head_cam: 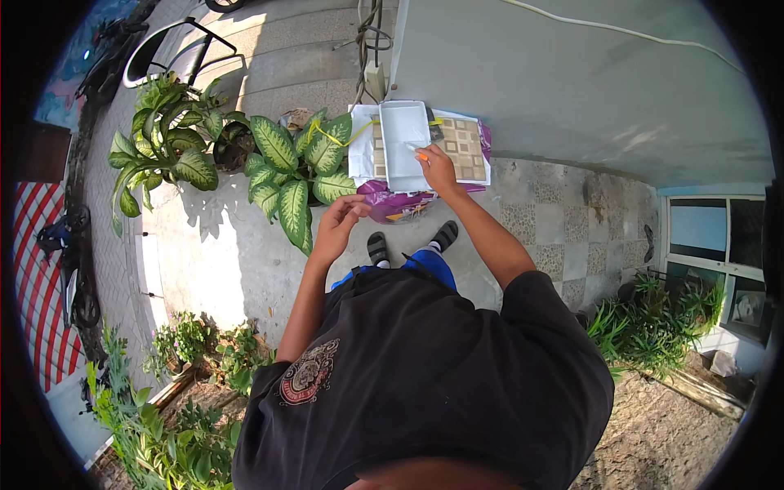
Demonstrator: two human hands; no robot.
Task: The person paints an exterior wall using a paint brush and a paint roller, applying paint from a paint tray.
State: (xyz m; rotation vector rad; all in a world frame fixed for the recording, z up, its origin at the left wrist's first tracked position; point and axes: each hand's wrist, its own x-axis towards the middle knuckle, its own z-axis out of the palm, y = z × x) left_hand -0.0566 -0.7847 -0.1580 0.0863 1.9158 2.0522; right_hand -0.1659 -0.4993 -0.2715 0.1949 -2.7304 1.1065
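My right hand (437, 166) grips a small slim tool with an orange part (422, 157) and a pale tip; its exact kind is too small to tell. The tip is over the inside of a white rectangular tray (401, 168). That tray rests on a board with a beige and brown square pattern (463, 147), with white sheets (362, 150) at its left. Beneath the board lies shiny purple plastic packaging (386, 205). My left hand (340, 225), loosely curled and holding nothing, hovers by the packaging's left side. A thin yellow strip (365, 130) runs from the leaves towards the tray.
Potted variegated plants (294, 165) crowd the left side of the board. A grey wall (551, 98) rises behind and to the right. Cables (367, 37) hang at the wall's corner. My sandalled feet (378, 248) stand on the concrete. Planting beds (190, 441) lie behind me.
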